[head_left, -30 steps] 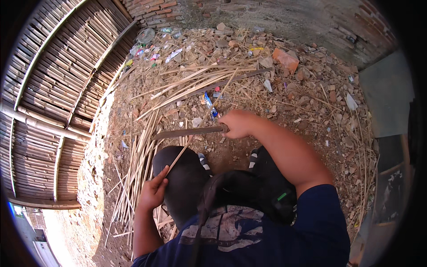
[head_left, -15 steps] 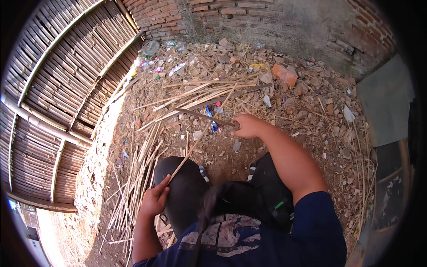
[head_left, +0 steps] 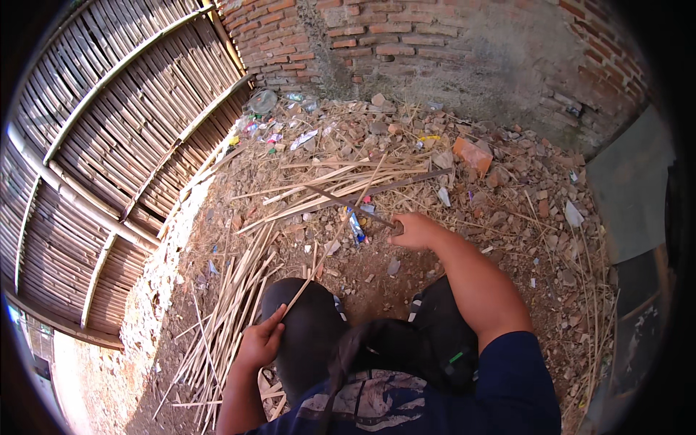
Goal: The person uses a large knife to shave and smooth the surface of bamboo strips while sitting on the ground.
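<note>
My left hand [head_left: 261, 339] is closed on the near end of a thin bamboo strip [head_left: 313, 272], beside my left knee. The strip slants over the knee, away from me and to the right. In my right hand [head_left: 418, 233] is a long, narrow, dark-bladed knife [head_left: 333, 198], its handle mostly hidden by my fingers. Its blade points left and crosses the strip toward the far end; whether they touch, I cannot tell. Under the blade lie more pale bamboo strips [head_left: 304, 190] and a blue wrapper [head_left: 356, 228].
Left of my knee lies a heap of bamboo strips [head_left: 225, 312]. A bamboo-slat wall [head_left: 138, 94] rises at left, a brick wall [head_left: 406, 43] at the back. Rubble, an orange brick piece [head_left: 473, 156] and litter cover the ground. A grey panel [head_left: 629, 185] stands at right.
My view has tilted upward, so the scene sits lower. Against the ground, the knife has shifted slightly farther away along the strip. Both hands keep their hold.
</note>
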`<state>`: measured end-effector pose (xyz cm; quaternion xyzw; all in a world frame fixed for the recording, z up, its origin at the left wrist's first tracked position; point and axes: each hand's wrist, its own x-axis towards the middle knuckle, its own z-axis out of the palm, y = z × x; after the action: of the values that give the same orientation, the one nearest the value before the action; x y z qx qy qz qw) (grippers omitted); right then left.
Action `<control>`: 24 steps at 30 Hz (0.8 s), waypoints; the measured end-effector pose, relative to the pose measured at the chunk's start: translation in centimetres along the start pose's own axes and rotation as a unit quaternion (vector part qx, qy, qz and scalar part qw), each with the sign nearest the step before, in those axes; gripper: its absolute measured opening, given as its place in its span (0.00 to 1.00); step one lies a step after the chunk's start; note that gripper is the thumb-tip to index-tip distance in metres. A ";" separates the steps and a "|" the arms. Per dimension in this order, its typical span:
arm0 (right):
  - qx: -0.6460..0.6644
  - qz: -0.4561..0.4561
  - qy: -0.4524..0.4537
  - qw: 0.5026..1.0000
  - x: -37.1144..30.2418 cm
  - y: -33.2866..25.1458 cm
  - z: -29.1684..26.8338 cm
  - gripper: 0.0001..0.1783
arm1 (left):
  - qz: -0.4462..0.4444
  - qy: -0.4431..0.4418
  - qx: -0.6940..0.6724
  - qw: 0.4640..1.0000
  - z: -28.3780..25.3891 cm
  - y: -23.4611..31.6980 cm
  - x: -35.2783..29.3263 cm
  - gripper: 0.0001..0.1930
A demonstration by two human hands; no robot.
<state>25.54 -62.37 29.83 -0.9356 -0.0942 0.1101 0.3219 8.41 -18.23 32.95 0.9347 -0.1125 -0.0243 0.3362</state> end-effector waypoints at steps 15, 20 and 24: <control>-0.031 -0.025 -0.055 0.998 0.8 -1.4 0.4 0.24 | -0.004 0.006 0.040 0.999 -0.4 1.0 -0.4 0.24; -0.093 -0.141 -0.096 0.981 -1.2 -3.8 1.7 0.28 | -0.052 -0.035 0.054 0.997 -0.9 1.5 -0.5 0.24; -0.017 -0.079 -0.119 0.990 0.3 -0.7 2.6 0.33 | -0.024 -0.025 0.031 0.999 -0.6 1.7 -0.3 0.23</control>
<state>25.09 -60.23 28.23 -0.9106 -0.2076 0.1932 0.3005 7.91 -19.06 34.51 0.9462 -0.0992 -0.0526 0.3035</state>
